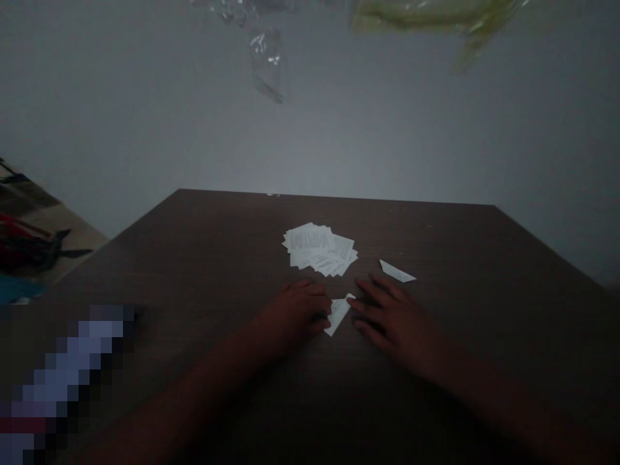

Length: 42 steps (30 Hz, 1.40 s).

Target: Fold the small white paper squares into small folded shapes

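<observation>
A small piece of white paper with a folded corner lies on the dark table between my two hands. My left hand has its fingers curled over the paper's left side, with thumb and fingers closed on that edge. Spread out at the paper's right is my right hand, its fingertips near the folded corner and holding nothing. Just beyond the hands sits a fanned pile of printed paper sheets. A folded strip of printed paper rests past the right fingertips.
The dark wooden table meets a pale wall at its far edge. A blurred, pixelated object is on the left. Clear plastic and yellow plastic hang on the wall. Red and dark items lie beyond the left edge.
</observation>
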### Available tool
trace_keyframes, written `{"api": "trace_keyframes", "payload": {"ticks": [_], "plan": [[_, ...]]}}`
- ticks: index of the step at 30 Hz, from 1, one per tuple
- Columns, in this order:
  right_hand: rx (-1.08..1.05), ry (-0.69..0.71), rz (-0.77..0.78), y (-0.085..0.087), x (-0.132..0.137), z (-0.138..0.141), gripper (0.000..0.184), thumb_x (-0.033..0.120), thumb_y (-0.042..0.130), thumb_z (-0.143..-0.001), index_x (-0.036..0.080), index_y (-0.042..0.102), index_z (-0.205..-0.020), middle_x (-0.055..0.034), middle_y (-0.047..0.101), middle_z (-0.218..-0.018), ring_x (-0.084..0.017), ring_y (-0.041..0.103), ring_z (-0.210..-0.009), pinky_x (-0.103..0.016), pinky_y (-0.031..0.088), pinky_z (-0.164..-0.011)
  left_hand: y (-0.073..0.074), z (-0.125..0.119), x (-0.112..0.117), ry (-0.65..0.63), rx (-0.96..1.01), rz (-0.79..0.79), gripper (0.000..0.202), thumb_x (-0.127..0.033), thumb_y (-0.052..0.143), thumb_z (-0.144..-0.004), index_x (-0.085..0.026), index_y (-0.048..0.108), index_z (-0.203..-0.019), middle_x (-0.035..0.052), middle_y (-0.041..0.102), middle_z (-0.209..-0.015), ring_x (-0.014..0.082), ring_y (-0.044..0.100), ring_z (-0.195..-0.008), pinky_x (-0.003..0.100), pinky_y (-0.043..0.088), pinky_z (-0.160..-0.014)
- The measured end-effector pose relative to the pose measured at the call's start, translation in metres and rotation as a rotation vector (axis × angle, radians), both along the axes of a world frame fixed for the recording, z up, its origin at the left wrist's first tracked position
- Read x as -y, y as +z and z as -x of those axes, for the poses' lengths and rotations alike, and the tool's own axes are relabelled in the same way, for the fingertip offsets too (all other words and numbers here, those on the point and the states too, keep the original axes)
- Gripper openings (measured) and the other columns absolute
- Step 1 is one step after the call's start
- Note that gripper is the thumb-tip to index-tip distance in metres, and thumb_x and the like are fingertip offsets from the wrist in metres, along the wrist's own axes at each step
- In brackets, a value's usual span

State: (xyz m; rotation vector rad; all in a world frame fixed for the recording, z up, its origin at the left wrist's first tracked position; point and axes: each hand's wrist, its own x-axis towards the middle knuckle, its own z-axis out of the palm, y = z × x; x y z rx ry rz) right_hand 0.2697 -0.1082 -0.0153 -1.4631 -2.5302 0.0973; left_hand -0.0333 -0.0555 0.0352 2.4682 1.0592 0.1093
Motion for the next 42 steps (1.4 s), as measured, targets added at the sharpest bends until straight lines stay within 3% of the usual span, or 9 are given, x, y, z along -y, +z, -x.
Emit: {"api": "trace_keyframes", "payload": {"ticks": [8, 14, 16, 22, 26, 32, 36, 42], "plan": [[0.05, 0.007, 0.039, 0.009, 0.001, 0.002, 0.048, 0.043, 0.075, -0.128, 0.036, 0.085, -0.174, -0.0176, 0.07, -0.191, -0.056, 0.063, -0.177, -0.081, 0.065, -0.134, -0.015, 0.006, -0.006, -0.035, 0.055, -0.051, 0.015, -0.014, 0.087, -0.112, -0.027, 0.087, -0.119, 0.005, 0.089, -0.135, 0.0332, 0.079, -0.133, 0.047, 0.059, -0.119], [0.01, 0.033, 0.03, 0.005, -0.001, 0.002, 0.05, 0.041, 0.075, -0.127, 0.036, 0.082, -0.177, -0.016, 0.069, -0.192, -0.052, 0.063, -0.178, -0.079, 0.065, -0.134, -0.021, 0.008, -0.001, -0.02, 0.102, -0.079, 0.035, -0.021, 0.089, -0.111, -0.031, 0.089, -0.145, 0.0075, 0.089, -0.143, 0.0362, 0.08, -0.138, 0.052, 0.06, -0.123], [-0.012, 0.075, 0.024, 0.004, -0.003, 0.001, 0.049, 0.037, 0.074, -0.127, 0.032, 0.083, -0.175, -0.0165, 0.071, -0.19, -0.051, 0.063, -0.178, -0.078, 0.065, -0.135, -0.022, 0.006, 0.001, -0.008, 0.106, -0.094, 0.034, -0.025, 0.089, -0.112, -0.031, 0.089, -0.146, 0.0079, 0.089, -0.144, 0.0376, 0.08, -0.139, 0.054, 0.059, -0.125], [-0.118, 0.167, 0.016, 0.002, -0.005, 0.001, 0.044, 0.029, 0.075, -0.125, 0.027, 0.086, -0.168, -0.0172, 0.083, -0.175, -0.043, 0.069, -0.172, -0.069, 0.066, -0.137, -0.027, 0.0, 0.001, 0.019, 0.082, -0.106, 0.021, -0.033, 0.092, -0.114, -0.027, 0.09, -0.134, 0.0095, 0.088, -0.143, 0.0409, 0.078, -0.138, 0.058, 0.058, -0.127], [-0.214, 0.142, 0.011, 0.001, -0.008, 0.001, 0.042, 0.023, 0.072, -0.125, 0.03, 0.089, -0.163, -0.0159, 0.089, -0.159, -0.038, 0.081, -0.152, -0.065, 0.068, -0.131, -0.028, 0.001, 0.0, 0.004, 0.097, -0.092, 0.021, -0.029, 0.09, -0.114, -0.028, 0.088, -0.136, 0.0082, 0.088, -0.143, 0.0388, 0.078, -0.14, 0.058, 0.057, -0.126], [-0.292, 0.106, 0.04, -0.002, -0.012, 0.002, 0.022, 0.022, 0.08, -0.12, 0.026, 0.094, -0.136, -0.0139, 0.091, -0.134, -0.035, 0.083, -0.128, -0.057, 0.071, -0.117, -0.031, 0.002, 0.0, -0.027, 0.135, -0.082, 0.019, -0.025, 0.086, -0.115, -0.029, 0.089, -0.133, 0.0073, 0.09, -0.143, 0.0367, 0.079, -0.139, 0.054, 0.058, -0.127], [-0.304, 0.09, 0.053, -0.004, -0.011, 0.005, 0.013, 0.025, 0.082, -0.121, 0.026, 0.092, -0.129, -0.0119, 0.089, -0.13, -0.034, 0.081, -0.126, -0.056, 0.068, -0.116, -0.035, 0.003, -0.001, -0.041, 0.182, -0.057, 0.024, -0.024, 0.085, -0.114, -0.029, 0.089, -0.137, 0.0084, 0.09, -0.146, 0.0364, 0.08, -0.141, 0.051, 0.061, -0.128], [-0.307, 0.071, 0.073, -0.004, -0.011, 0.006, 0.015, 0.026, 0.081, -0.122, 0.025, 0.092, -0.132, -0.0123, 0.087, -0.13, -0.034, 0.079, -0.127, -0.055, 0.066, -0.118, -0.035, 0.004, -0.006, -0.037, 0.206, 0.029, 0.029, -0.024, 0.086, -0.115, -0.029, 0.092, -0.143, 0.008, 0.09, -0.145, 0.0354, 0.083, -0.136, 0.051, 0.064, -0.127]]}}
